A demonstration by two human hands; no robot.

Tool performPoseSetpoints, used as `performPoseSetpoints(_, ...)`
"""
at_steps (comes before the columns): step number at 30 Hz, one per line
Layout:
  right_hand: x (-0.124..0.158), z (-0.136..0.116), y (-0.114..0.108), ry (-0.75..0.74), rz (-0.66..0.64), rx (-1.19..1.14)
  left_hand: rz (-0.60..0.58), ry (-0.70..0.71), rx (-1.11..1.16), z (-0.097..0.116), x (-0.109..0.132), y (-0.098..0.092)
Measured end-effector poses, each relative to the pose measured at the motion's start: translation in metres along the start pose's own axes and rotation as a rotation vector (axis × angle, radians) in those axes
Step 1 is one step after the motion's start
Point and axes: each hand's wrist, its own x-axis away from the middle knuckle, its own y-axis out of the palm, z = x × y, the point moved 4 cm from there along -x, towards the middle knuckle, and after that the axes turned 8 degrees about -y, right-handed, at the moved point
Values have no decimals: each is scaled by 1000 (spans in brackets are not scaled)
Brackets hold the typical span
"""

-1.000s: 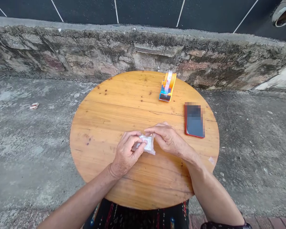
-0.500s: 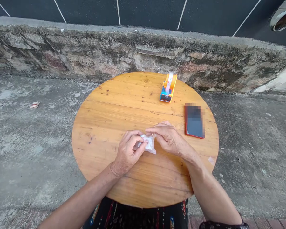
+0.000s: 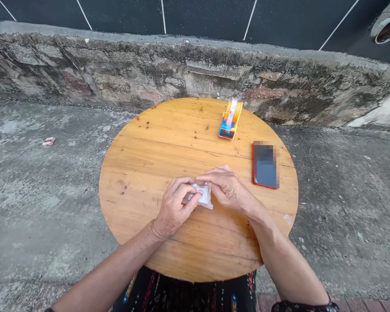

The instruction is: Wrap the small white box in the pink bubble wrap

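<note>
A small white packet [image 3: 204,196] in clear, crinkled plastic is held just above or on the round wooden table [image 3: 143,160]; I cannot tell which. My left hand [image 3: 177,206] pinches its left side, thumb on top. From the right, my right hand [image 3: 225,188] reaches to the packet's far edge, its index finger stretched along there and its thumb at the right corner. These fingers look closed on the wrapping, though their undersides are hidden. A faint pinkish mark shows beside my left thumb.
A yellow and blue tape dispenser [image 3: 230,119] with a tape roll stands at the table's far side. To the right lies a phone [image 3: 264,167] in a red case. A clear scrap [image 3: 287,219] rests near the right edge. Behind is a low stone wall [image 3: 136,80].
My right hand has shifted very slightly left along the packet's far edge. My left hand and the packet stay nearly still; the view has moved a little.
</note>
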Motion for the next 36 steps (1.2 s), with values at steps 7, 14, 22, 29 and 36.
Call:
performPoseSetpoints(7,1,4,-8,42,75,13,5,7,-9,1,0,-2)
performPoseSetpoints(14,3,7,-7,46,35,11,6,14,-15,2,0,-2)
performPoseSetpoints(22,2,5,-5,63,49,3,9,7,-16,1,0,-1)
performPoseSetpoints(29,3,8,-8,103,61,-38,-3,13,-25,2,0,0)
performPoseSetpoints(36,12,31,-13,425,-37,0,-62,-22,25,2,-1,-5)
